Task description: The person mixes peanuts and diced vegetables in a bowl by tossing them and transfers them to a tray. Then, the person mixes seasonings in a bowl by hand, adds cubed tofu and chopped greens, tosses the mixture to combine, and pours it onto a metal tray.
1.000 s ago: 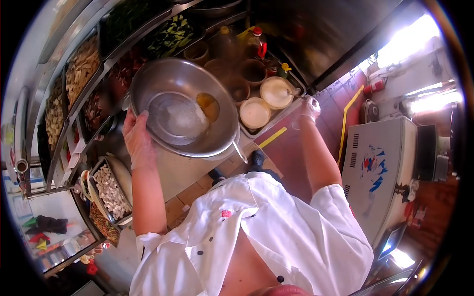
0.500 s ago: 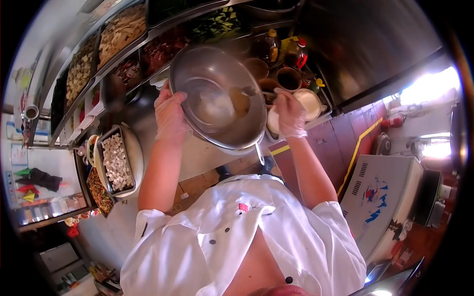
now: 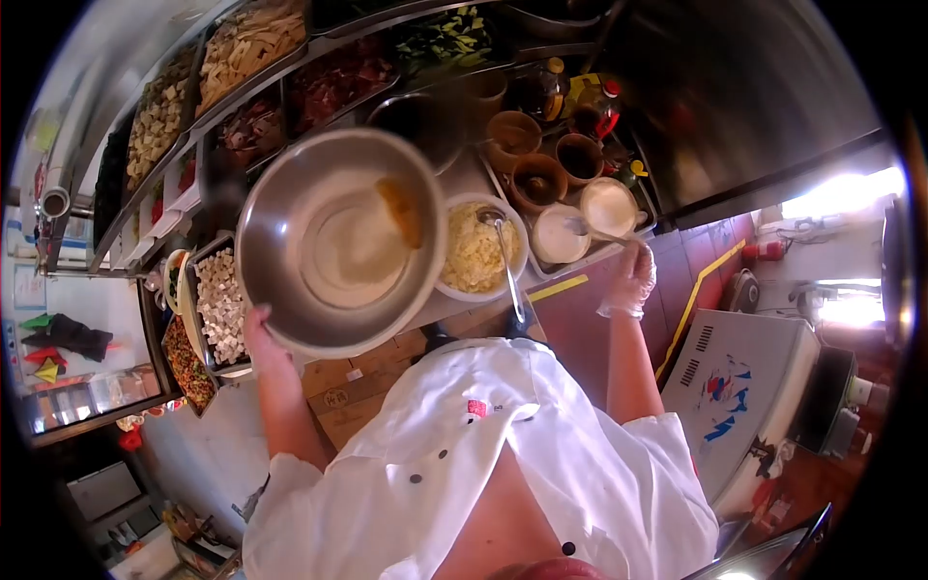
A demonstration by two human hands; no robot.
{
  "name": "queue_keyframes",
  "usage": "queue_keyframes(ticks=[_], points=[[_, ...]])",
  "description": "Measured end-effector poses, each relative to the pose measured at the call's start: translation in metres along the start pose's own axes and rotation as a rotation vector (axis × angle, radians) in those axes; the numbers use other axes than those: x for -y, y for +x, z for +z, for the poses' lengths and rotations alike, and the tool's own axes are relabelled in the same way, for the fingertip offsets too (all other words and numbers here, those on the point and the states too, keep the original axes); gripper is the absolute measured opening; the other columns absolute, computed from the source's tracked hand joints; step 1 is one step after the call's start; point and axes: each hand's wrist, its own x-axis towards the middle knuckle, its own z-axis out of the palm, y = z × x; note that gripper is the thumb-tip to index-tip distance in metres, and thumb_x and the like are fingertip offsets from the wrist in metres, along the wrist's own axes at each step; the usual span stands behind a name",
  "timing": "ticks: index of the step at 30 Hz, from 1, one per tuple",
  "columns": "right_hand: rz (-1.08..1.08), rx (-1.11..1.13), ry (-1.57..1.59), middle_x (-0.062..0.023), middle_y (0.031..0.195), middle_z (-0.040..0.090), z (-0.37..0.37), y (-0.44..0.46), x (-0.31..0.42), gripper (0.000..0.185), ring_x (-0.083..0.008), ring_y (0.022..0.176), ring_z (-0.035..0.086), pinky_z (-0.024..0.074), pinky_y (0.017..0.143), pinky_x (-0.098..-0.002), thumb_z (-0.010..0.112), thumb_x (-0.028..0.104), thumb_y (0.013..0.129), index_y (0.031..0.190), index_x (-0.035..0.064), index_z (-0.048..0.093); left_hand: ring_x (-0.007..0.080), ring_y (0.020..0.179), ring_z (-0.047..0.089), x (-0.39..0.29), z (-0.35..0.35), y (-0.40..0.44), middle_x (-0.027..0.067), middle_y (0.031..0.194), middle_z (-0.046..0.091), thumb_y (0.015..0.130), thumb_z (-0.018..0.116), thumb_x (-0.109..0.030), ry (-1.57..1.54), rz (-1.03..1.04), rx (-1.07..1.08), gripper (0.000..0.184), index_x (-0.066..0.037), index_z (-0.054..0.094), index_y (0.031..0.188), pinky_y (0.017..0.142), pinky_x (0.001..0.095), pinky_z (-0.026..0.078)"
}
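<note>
Left hand (image 3: 270,350): lower left of centre, closed in a grip, thumb (image 3: 259,317) uppermost; my other fingers are hidden. Left forearm (image 3: 288,416) rises steeply from the elbow, leaning slightly left.

Right hand (image 3: 633,275): right of centre, higher than the left, gloved in clear film, fingers drawn together in a pinch. Right forearm (image 3: 633,367) near vertical. Arms spread well apart.

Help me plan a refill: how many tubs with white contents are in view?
2. One tub sits next to the white bowl; the other tub is beside it, farther right and away from the body. The steel mixing bowl could hide more.
</note>
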Motion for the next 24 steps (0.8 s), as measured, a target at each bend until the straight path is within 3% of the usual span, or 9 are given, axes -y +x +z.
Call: queue_keyframes(ticks=[4,8,11,14,18,20,21,23,24], points=[[-0.125,0.034,-0.139,-0.0025,0.088,0.064,-0.027,0.012,0.004,0.019,-0.0103,0.082,0.057,0.0492,0.075,-0.0269,0.058,0.017,0.102,0.109,0.001,0.066,0.033,0.11,0.061,0.05,-0.065,0.014,0.0153,0.118,0.063,0.076,0.058,-0.02,-0.136,0.001,-0.018,0.052,0.0,0.056,0.124,0.102,0.0444,0.048],[-0.546,0.187,-0.64,-0.0107,0.092,0.067,-0.012,0.018,-0.026,0.024,-0.024,0.081,0.063,0.0524,0.078,-0.0351,0.063,0.017,0.097,0.118,0.0063,0.064,0.0306,0.115,0.059,0.084,-0.08,0.023,0.0131,0.124,0.062,0.078,0.058,-0.02,-0.245,-0.084,-0.074,0.05,0.0,0.057,0.124,0.105,0.0435,0.046],[-0.038,0.338,-0.604,-0.013,0.096,0.067,0.006,0.012,-0.03,0.038,-0.0301,0.083,0.065,0.0531,0.078,-0.0389,0.068,0.024,0.093,0.128,0.0101,0.059,0.0293,0.119,0.057,0.114,-0.074,0.024,0.0129,0.13,0.06,0.086,0.061,-0.027,-0.259,-0.106,-0.125,0.05,0.0,0.056,0.128,0.108,0.0421,0.043],[-0.212,0.168,-0.648,-0.0123,0.096,0.067,0.001,0.045,-0.005,0.05,-0.0297,0.083,0.066,0.053,0.077,-0.0402,0.071,0.029,0.091,0.135,0.0111,0.054,0.0294,0.123,0.055,0.172,-0.11,0.063,0.0129,0.134,0.059,0.093,0.06,-0.038,-0.186,-0.045,-0.227,0.056,0.001,0.054,0.133,0.112,0.0429,0.039],[-0.093,0.465,-0.459,-0.0157,0.119,0.067,0.018,0.111,0.061,0.052,-0.0306,0.103,0.067,0.0538,0.087,-0.038,0.07,0.031,0.091,0.137,0.0095,0.055,0.0248,0.133,0.048,0.153,-0.085,0.003,0.0091,0.143,0.052,0.099,0.057,-0.045,-0.27,-0.212,-0.064,0.058,-0.009,0.048,0.143,0.115,0.042,0.034],[-0.058,0.644,-0.352,-0.0187,0.13,0.063,0.055,0.144,0.07,0.054,-0.0306,0.118,0.062,0.0488,0.1,-0.038,0.065,0.041,0.093,0.134,0.0066,0.058,0.0236,0.134,0.047,0.182,-0.119,0.008,0.0081,0.143,0.051,0.099,0.054,-0.047,-0.293,-0.273,-0.084,0.057,-0.012,0.047,0.143,0.115,0.0409,0.034],[-0.498,0.721,-0.547,-0.0199,0.132,0.061,0.079,0.168,0.051,0.06,-0.0306,0.123,0.059,0.0453,0.104,-0.0381,0.063,0.048,0.092,0.133,0.0053,0.059,0.0231,0.135,0.046,0.203,-0.14,0.012,0.0076,0.143,0.05,0.1,0.053,-0.048,-0.309,-0.3,-0.095,0.056,-0.014,0.047,0.144,0.115,0.0403,0.034],[-0.48,0.851,-0.657,-0.0221,0.137,0.058,0.122,0.186,0.062,0.072,-0.0319,0.13,0.053,0.0398,0.109,-0.0383,0.059,0.06,0.089,0.135,0.0039,0.058,0.0238,0.136,0.044,0.238,-0.173,0.012,0.0072,0.141,0.05,0.101,0.049,-0.049,-0.232,-0.421,-0.102,0.055,-0.013,0.047,0.143,0.115,0.0392,0.033],[-0.016,0.906,-0.562,-0.0231,0.14,0.056,0.142,0.184,0.094,0.078,-0.0332,0.133,0.05,0.0378,0.111,-0.0384,0.058,0.064,0.087,0.136,0.0039,0.057,0.0255,0.132,0.048,0.254,-0.185,0.009,0.0082,0.138,0.053,0.1,0.05,-0.044,-0.139,-0.464,-0.097,0.051,-0.013,0.049,0.14,0.111,0.0405,0.036]])
